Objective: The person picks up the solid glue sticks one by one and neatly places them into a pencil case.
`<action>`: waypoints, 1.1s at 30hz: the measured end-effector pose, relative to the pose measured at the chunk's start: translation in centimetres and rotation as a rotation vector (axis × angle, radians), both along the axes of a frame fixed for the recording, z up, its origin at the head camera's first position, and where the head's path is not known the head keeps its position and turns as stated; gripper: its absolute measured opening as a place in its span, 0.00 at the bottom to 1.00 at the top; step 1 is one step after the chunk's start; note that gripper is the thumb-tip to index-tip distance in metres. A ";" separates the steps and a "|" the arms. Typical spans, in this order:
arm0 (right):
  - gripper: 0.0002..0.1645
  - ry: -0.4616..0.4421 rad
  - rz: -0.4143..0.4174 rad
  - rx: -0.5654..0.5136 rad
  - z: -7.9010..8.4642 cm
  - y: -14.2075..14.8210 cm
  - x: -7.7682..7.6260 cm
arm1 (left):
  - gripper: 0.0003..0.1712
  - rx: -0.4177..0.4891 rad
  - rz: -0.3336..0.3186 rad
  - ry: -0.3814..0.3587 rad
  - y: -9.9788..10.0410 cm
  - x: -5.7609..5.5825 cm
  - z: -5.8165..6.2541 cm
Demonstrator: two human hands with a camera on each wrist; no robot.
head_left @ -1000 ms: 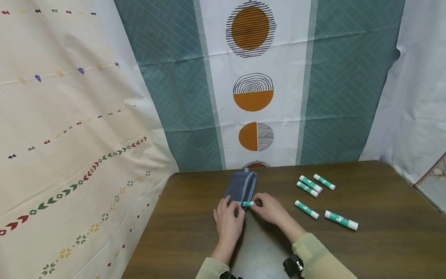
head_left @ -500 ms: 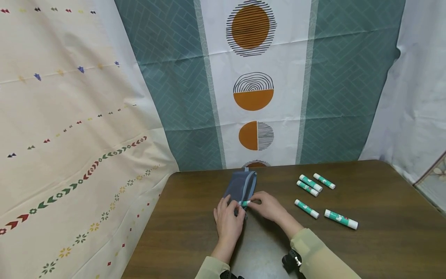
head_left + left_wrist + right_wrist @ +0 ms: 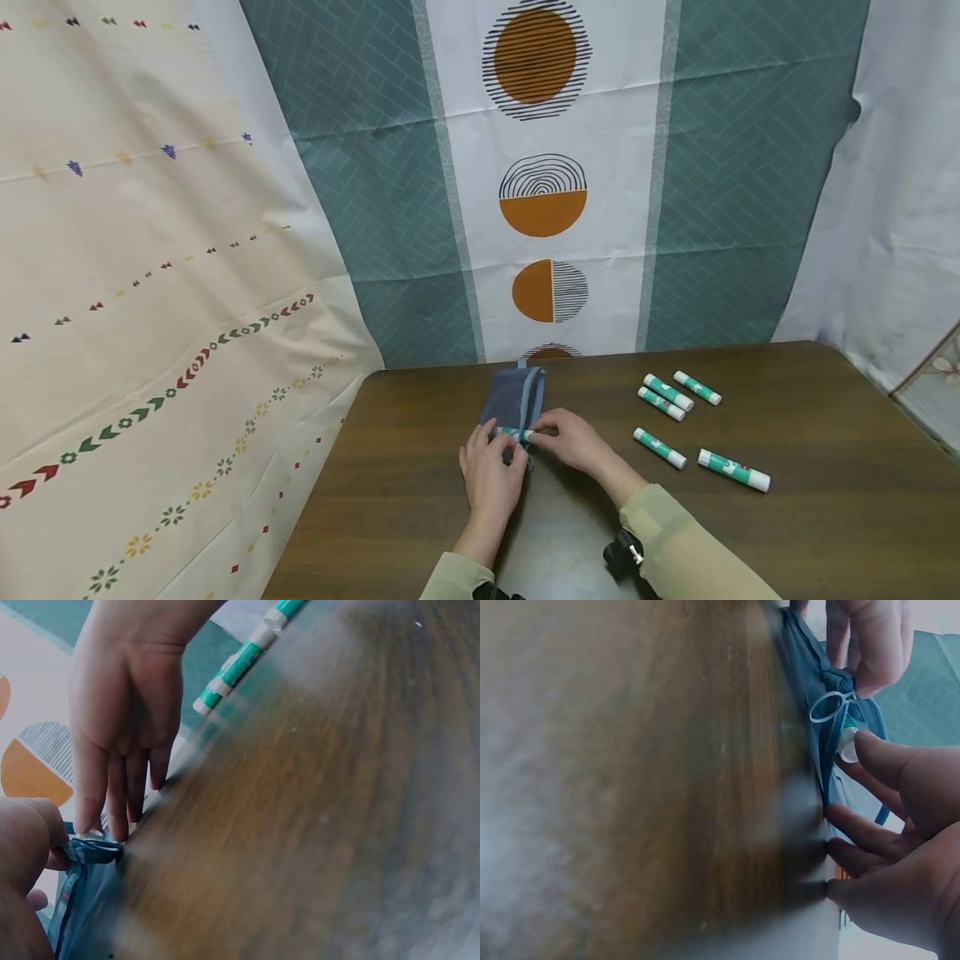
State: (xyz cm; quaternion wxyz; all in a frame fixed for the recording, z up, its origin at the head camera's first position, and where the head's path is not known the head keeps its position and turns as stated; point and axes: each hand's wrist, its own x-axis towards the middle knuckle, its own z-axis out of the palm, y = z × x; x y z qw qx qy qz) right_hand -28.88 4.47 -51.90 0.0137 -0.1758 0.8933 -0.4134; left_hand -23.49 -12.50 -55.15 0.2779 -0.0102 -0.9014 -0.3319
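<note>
A blue-grey zip pouch (image 3: 510, 398) lies on the table with its zipped side toward the right and a small tab at the far end. My left hand (image 3: 492, 477) pinches the pouch's near end by the opening. A green glue stick with white ends (image 3: 516, 433) is partly inside the opening. Its white end (image 3: 847, 746) shows between the pouch edges in the right wrist view. My right hand (image 3: 576, 442) pinches that end between thumb and finger, the other fingers resting on the table beside the pouch. The glue stick's far part is hidden in the pouch.
Several more green-and-white glue sticks lie to the right: a group at the back (image 3: 667, 392), one in the middle (image 3: 660, 448) and a thicker one (image 3: 733, 471) nearer. The brown table (image 3: 390, 500) ends at a patterned cloth (image 3: 555, 208) behind.
My right hand has moved left, sliding the glue stick deeper into the pouch. The pouch's far end has shifted slightly left, while the left hand stays in place.
</note>
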 end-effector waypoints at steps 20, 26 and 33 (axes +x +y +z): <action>0.05 0.036 -0.026 0.058 -0.3 -1.5 -0.5 | 0.13 0.007 -0.011 -0.038 0.0 0.1 -0.1; 0.07 0.061 -0.058 0.088 -0.3 -2.0 -0.2 | 0.12 0.004 -0.016 -0.044 0.0 0.0 0.0; 0.07 0.069 -0.076 0.114 -0.3 -2.2 -0.2 | 0.10 0.014 -0.022 -0.062 0.0 -0.1 0.1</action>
